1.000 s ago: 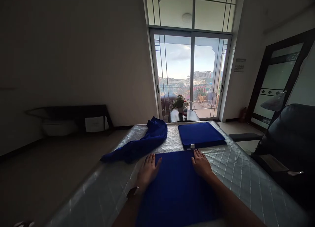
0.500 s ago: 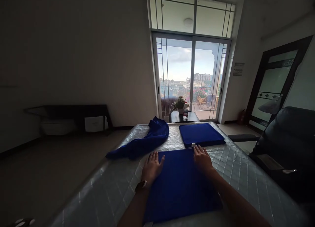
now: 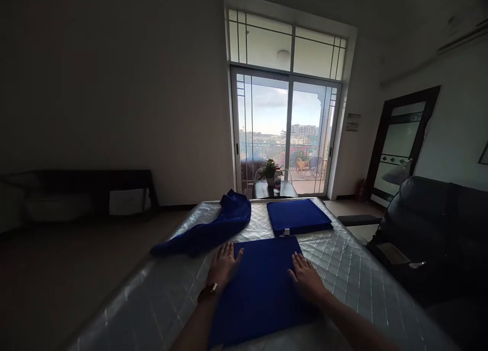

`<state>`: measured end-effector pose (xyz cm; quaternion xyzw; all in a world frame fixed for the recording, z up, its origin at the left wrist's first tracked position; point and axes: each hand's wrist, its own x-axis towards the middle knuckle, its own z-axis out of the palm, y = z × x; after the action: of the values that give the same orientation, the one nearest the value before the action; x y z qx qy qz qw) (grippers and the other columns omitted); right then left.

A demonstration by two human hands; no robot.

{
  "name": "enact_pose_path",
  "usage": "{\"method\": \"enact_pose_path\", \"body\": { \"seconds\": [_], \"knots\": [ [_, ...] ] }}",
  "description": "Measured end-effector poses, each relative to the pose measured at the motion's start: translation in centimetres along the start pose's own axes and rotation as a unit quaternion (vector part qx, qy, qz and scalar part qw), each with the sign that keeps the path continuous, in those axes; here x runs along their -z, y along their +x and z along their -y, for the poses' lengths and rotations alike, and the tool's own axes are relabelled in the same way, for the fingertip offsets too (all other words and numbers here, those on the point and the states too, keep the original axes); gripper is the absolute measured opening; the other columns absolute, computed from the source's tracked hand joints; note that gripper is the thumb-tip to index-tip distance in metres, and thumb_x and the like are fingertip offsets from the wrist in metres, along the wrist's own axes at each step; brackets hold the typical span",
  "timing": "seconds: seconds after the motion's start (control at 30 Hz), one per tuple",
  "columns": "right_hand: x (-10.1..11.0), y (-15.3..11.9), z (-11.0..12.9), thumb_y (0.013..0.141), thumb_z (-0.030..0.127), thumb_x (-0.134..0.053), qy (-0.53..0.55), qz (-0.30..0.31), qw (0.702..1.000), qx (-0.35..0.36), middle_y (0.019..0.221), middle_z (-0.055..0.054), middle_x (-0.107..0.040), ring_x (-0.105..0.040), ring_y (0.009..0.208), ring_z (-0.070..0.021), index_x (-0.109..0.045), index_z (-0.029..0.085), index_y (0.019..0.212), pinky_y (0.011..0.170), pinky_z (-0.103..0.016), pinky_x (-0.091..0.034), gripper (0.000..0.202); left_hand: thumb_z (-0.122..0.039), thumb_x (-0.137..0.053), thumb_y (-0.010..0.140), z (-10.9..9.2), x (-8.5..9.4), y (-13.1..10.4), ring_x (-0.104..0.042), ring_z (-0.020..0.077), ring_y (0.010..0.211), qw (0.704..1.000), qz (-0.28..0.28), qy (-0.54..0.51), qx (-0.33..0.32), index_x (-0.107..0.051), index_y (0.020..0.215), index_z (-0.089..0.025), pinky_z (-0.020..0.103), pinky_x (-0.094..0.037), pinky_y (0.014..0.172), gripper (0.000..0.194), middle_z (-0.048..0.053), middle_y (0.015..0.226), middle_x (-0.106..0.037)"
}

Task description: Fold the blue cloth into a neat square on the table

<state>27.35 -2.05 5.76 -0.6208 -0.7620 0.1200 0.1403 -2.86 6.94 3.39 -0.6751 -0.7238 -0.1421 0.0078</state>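
Note:
A flat rectangle of blue cloth (image 3: 263, 290) lies on the silvery quilted table cover (image 3: 358, 285) right in front of me. My left hand (image 3: 224, 264) rests open on its left edge, thumb apart from the fingers. On the right edge lies my right hand (image 3: 307, 277), palm down and fingers extended. Beyond it, a neatly folded blue stack (image 3: 299, 215) with a small white tag (image 3: 286, 232) sits at the far right. A crumpled blue cloth (image 3: 213, 229) stretches along the far left.
Past the far edge stands a small dark table (image 3: 259, 190) with a potted plant (image 3: 270, 170) and a bottle (image 3: 277, 180). A black leather chair (image 3: 430, 229) is at the right. A dark bench (image 3: 93, 188) stands along the left wall.
My right hand has slid back toward me along the cloth's right edge, away from the stack's tag. My left hand stays at the left edge. The camera view has shifted.

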Motion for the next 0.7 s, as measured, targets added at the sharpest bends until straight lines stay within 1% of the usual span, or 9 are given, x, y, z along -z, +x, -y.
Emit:
{"method": "enact_pose_path", "body": {
  "seconds": [0.13,0.23,0.27,0.33,0.47,0.53,0.6,0.63,0.7],
  "knots": [
    [-0.6,-0.8,-0.2,0.099,0.050,-0.026,0.024,-0.025,0.999,0.002,0.166,-0.012,-0.024,-0.017,0.155,-0.0245,-0.031,0.010,0.156,0.127,-0.043,-0.013,0.070,-0.045,-0.028,0.097,-0.3,1.5,0.0,-0.035,0.0319,0.150,1.000,-0.002,0.021,-0.009,-0.043,0.148,0.001,0.051,-0.023,0.123,0.070,0.024,0.157,-0.041],
    [-0.6,-0.9,-0.3,0.099,0.049,-0.027,0.031,-0.035,0.999,0.009,0.165,-0.014,-0.026,-0.019,0.154,-0.0262,-0.030,0.007,0.156,0.127,-0.045,-0.015,0.071,-0.036,-0.028,0.097,-2.3,2.5,0.0,-0.034,0.0372,0.149,0.999,-0.015,0.028,-0.026,-0.044,0.147,0.001,0.061,-0.021,0.122,0.064,0.027,0.155,-0.042],
    [-0.6,-0.9,-0.3,0.099,0.048,-0.027,0.029,-0.037,0.999,0.011,0.165,-0.014,-0.026,-0.020,0.154,-0.0266,-0.030,0.006,0.156,0.127,-0.045,-0.015,0.071,-0.035,-0.026,0.098,-3.6,2.6,-0.3,-0.033,0.0377,0.149,0.999,-0.017,0.026,-0.043,-0.044,0.148,0.000,0.062,-0.021,0.122,0.063,0.027,0.156,-0.041],
    [-0.5,-0.9,-0.3,0.100,0.046,-0.027,0.022,-0.037,0.999,0.014,0.165,-0.015,-0.026,-0.021,0.154,-0.0266,-0.030,0.006,0.156,0.127,-0.045,-0.016,0.069,-0.034,-0.022,0.101,-7.0,2.4,-1.3,-0.032,0.0356,0.150,0.994,-0.013,0.013,-0.105,-0.044,0.149,-0.005,0.057,-0.025,0.122,0.061,0.024,0.158,-0.040],
    [-0.6,-1.0,-0.5,0.100,0.037,-0.028,0.002,-0.035,0.999,0.027,0.165,-0.014,-0.028,-0.022,0.154,-0.0254,-0.031,0.009,0.156,0.126,-0.044,-0.018,0.063,-0.033,-0.030,0.101,-14.3,0.3,-5.5,-0.028,0.0268,0.152,0.962,0.025,-0.016,-0.271,-0.049,0.148,-0.024,0.043,-0.027,0.124,0.051,0.011,0.162,-0.038],
    [-0.6,-1.0,-0.6,0.098,0.030,-0.031,-0.009,-0.035,0.998,0.043,0.165,-0.012,-0.027,-0.022,0.154,-0.0244,-0.030,0.011,0.157,0.126,-0.043,-0.019,0.062,-0.033,-0.030,0.101,-16.5,-0.6,-7.4,-0.028,0.0262,0.152,0.950,0.039,-0.026,-0.308,-0.045,0.151,-0.026,0.042,-0.027,0.124,0.052,0.012,0.162,-0.039],
    [-0.6,-1.1,-0.7,0.097,0.027,-0.031,-0.011,-0.033,0.998,0.049,0.166,-0.012,-0.027,-0.021,0.154,-0.0243,-0.030,0.011,0.157,0.126,-0.043,-0.018,0.062,-0.037,-0.024,0.102,-17.0,-1.0,-8.5,-0.029,0.0277,0.152,0.950,0.044,-0.032,-0.307,-0.042,0.153,-0.021,0.044,-0.027,0.124,0.056,0.016,0.161,-0.040],
    [-0.6,-1.1,-0.7,0.098,0.029,-0.029,-0.008,-0.031,0.999,0.044,0.165,-0.013,-0.027,-0.021,0.154,-0.0246,-0.031,0.010,0.156,0.126,-0.044,-0.018,0.061,-0.040,-0.021,0.103,-16.6,-1.0,-8.7,-0.030,0.0291,0.151,0.954,0.044,-0.033,-0.295,-0.041,0.153,-0.018,0.046,-0.027,0.124,0.059,0.018,0.160,-0.040],
    [-0.4,-1.1,-0.6,0.100,0.034,-0.025,0.003,-0.028,0.999,0.027,0.165,-0.014,-0.028,-0.021,0.154,-0.0255,-0.032,0.008,0.156,0.126,-0.046,-0.018,0.062,-0.045,-0.018,0.102,-14.6,-0.7,-8.7,-0.032,0.0316,0.150,0.963,0.042,-0.032,-0.265,-0.041,0.153,-0.013,0.049,-0.030,0.123,0.064,0.020,0.159,-0.040]
  ]
}}
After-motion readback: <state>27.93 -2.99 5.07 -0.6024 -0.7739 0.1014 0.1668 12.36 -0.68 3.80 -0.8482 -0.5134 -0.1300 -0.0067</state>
